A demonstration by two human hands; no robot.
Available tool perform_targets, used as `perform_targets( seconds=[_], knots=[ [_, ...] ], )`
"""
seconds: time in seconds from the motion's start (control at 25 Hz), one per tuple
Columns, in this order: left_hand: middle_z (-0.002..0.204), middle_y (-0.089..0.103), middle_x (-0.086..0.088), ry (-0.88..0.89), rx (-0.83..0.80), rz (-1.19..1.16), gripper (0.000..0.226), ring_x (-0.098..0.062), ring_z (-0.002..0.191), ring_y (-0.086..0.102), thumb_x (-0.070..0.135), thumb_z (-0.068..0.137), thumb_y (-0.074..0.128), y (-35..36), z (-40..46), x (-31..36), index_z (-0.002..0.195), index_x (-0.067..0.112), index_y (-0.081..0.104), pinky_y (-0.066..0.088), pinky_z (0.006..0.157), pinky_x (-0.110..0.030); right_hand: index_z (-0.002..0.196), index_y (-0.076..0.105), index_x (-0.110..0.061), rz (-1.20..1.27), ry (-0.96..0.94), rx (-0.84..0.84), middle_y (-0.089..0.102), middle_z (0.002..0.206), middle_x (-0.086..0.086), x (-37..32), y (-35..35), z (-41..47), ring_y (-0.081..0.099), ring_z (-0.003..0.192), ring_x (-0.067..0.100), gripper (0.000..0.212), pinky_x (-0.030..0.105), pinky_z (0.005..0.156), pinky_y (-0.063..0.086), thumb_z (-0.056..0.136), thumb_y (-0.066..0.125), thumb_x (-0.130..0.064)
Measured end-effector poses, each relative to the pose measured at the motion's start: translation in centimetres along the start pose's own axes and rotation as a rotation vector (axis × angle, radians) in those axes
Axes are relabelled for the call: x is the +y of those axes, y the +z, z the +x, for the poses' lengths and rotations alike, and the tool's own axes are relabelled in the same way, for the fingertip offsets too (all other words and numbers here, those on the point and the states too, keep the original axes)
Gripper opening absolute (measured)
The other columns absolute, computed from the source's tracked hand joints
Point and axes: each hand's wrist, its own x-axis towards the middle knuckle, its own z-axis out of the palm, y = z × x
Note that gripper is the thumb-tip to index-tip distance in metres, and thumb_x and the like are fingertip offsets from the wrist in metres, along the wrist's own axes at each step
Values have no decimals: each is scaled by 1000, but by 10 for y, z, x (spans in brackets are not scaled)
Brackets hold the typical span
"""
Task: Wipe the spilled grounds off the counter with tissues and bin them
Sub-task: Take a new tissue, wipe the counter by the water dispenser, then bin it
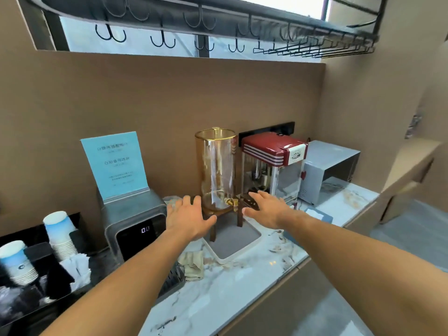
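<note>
Both your hands, left hand and right hand, reach out spread and empty above the worktop; tissue box sits just right; grounds aren't discernible; you risk knocking the glass dispenser.

- Both bare arms reach forward from the bottom of the view, stretched out almost straight, converging slightly toward the middle.
- Left hand: palm down, back of the hand up to the camera, fingers straight and spread, thumb splayed out to the right. It holds nothing.
- Right hand: palm down too, tilted a touch inward, fingers extended and close together, thumb pointing left toward the other hand. Nothing held.
- The two hands sit level, apart from each other.
</note>
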Motion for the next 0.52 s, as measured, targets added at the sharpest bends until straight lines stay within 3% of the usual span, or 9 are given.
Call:
perform_targets(
  seconds=[0.28, 0.52],
  knots=[
    [152, 36, -10, 89, -67, 16, 88, -34, 141, 32, 77, 80, 38, 25, 27, 106, 149, 23, 28, 23, 116, -59, 153, 14, -33, 24, 130, 11, 13, 164, 3, 116, -8, -12, 15, 149, 29, 83, 57, 119, 13, 83, 31, -76],
    [142, 46, -11, 81, -55, 26, 83, -33, 133, 41, 75, 80, 40, 47, 68, 211, 143, 21, 36, 31, 112, -54, 152, 17, -31, 6, 140, -21, 20, 162, 7, 241, -22, -10, 24, 146, 32, 77, 55, 119, 17, 88, 39, -68]
  ],
)
